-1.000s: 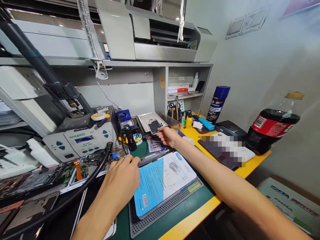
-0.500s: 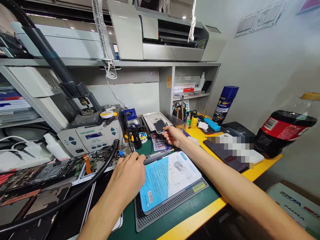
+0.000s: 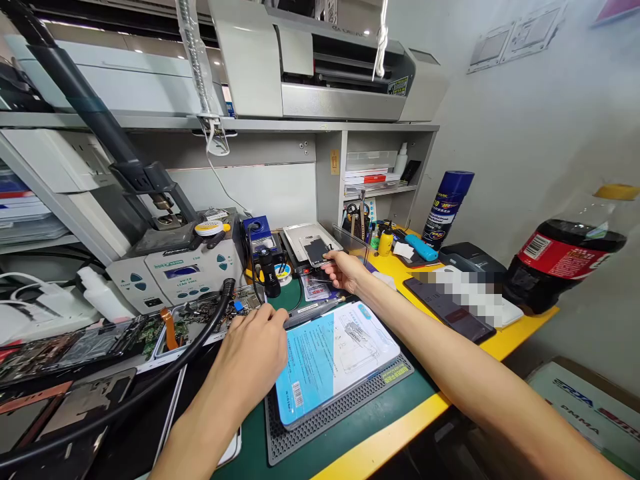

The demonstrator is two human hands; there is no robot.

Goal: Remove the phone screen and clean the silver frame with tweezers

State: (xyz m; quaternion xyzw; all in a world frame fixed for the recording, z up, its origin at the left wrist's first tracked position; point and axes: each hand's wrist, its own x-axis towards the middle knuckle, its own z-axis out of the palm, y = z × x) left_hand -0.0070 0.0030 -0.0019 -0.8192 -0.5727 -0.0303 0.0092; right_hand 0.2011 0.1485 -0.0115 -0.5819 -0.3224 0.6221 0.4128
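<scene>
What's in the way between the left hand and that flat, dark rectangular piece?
A thin black cable curves on the green mat between the left hand and the dark piece; a short black cylinder stands just left.

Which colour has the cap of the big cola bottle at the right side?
Yellow cap, seen best in the head view.

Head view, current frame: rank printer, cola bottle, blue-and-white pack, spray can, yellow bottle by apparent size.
Largest to smallest:
1. Printer
2. Cola bottle and pack: look about alike, both nearer the camera, so not ranked
3. Spray can
4. Yellow bottle
</scene>
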